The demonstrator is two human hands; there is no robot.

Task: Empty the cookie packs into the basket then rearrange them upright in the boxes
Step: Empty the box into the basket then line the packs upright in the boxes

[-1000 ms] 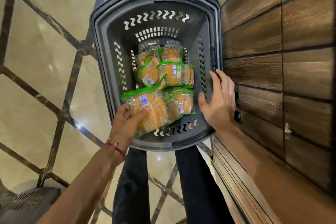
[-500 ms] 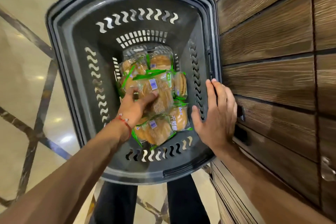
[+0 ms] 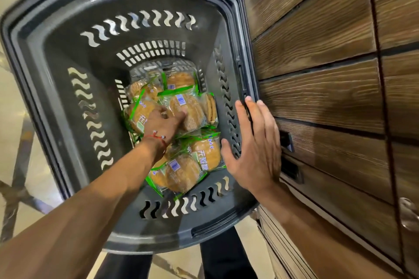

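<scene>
Basket (image 3: 56,102): dark grey plastic, deep, rounded-rectangular rim, seen from above. Walls slope inward to a small slotted floor; wavy cut-outs run in rows on all four walls. The right rim lies just beside the wood-panelled wall (image 3: 317,97), with little room on that side. The left rim has open floor (image 3: 20,18) beside it, pale and glossy, crossed by dark metal bars. The near rim sits above the person's dark trouser legs (image 3: 226,253).

Contents: cookie packs (image 3: 181,172), clear wrappers with green edges and white barcode labels, each showing round golden-brown cookies. They lie flat or tilted in a loose overlapping pile that covers most of the basket floor, reaching the right and near walls; a strip of slotted floor shows at the far end. Exact count cannot be told. No boxes are seen.

Left hand (image 3: 163,120): reaches down into the basket at the centre of the pile, a red thread bracelet (image 3: 156,137) at the wrist. The fingers are bent and lie on the top centre pack (image 3: 190,111), thumb against its near face; whether they actually grip it cannot be told.

Right hand (image 3: 254,147): flat and spread, fingers extended and empty, at the basket's right rim. Fingertips touch the rim's top edge; the thumb points inward over the right wall's cut-outs. The palm hangs above the gap between rim and panelled wall.
</scene>
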